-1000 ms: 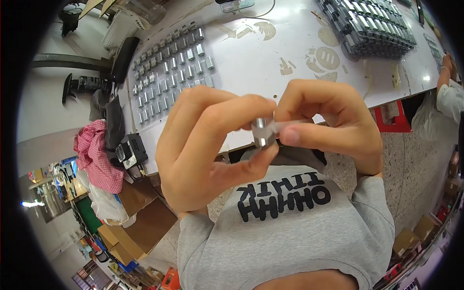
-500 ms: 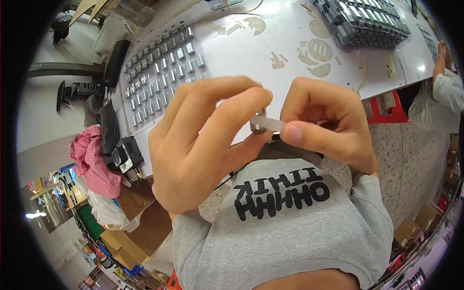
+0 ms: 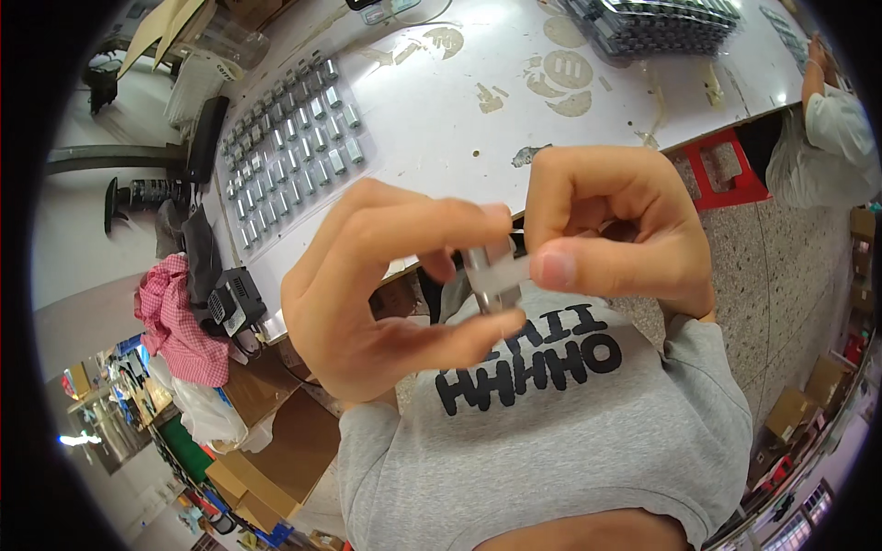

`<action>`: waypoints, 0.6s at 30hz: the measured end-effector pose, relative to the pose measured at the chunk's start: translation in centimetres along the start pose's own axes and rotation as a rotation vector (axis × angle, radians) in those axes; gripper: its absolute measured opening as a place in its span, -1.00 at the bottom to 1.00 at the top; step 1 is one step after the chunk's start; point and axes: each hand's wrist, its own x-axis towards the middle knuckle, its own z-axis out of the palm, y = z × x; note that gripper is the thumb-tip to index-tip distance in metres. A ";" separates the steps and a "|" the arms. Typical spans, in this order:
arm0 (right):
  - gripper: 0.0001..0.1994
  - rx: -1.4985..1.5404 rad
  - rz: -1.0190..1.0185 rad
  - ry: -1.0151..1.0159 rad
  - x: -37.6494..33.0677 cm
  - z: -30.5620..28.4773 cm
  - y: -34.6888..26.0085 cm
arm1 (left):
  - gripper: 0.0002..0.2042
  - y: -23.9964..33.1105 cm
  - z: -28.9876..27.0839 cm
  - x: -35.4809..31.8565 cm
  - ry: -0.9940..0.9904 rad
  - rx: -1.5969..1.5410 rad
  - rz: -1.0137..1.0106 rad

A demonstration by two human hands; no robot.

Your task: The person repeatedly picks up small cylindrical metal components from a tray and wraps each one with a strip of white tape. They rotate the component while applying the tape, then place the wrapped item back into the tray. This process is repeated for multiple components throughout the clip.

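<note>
My left hand [image 3: 358, 285] holds a small silver metal cylinder [image 3: 480, 261] between its thumb below and its fingertips above. A whitish, see-through strip [image 3: 507, 275] lies across the cylinder's side. The strip's other end is pinched between the thumb and curled forefinger of my right hand [image 3: 625, 230]. Both hands are raised in front of my grey shirt, near the table's front edge. Some motion blur softens the cylinder and strip, so fine detail is lost.
Rows of similar silver cylinders stand in a clear tray [image 3: 294, 151] on the white table [image 3: 413, 119]. Stacked trays of metal parts [image 3: 652, 32] sit at the far right. A red stool [image 3: 717, 170] and another person [image 3: 831, 129] are to the right; a checked pink cloth [image 3: 175, 321] hangs left.
The cylinder has come down and shows more plainly between my left thumb and fingers, which are spread wider. My right hand keeps its pinch on the strip. The whole view has shifted slightly.
</note>
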 end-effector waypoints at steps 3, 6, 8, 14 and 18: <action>-0.84 -0.035 -0.036 -0.049 -1.0 0.0 0.3 | -0.47 0.3 1.2 -0.3 0.041 -0.178 0.103; -0.82 -0.065 -0.016 -0.037 -2.2 0.3 -0.7 | -0.38 0.8 2.0 0.0 0.051 -0.206 0.197; -0.81 0.012 -0.032 -0.041 -2.4 0.5 -0.4 | -0.38 0.3 2.8 0.4 0.071 -0.207 0.302; -0.73 0.030 0.111 -0.246 -2.2 0.7 -0.7 | -0.45 -1.0 4.7 -0.3 0.250 -0.148 0.441; -0.71 0.042 0.036 -0.199 -1.6 -0.3 0.4 | -0.46 -1.9 6.8 -0.3 0.401 -0.105 0.322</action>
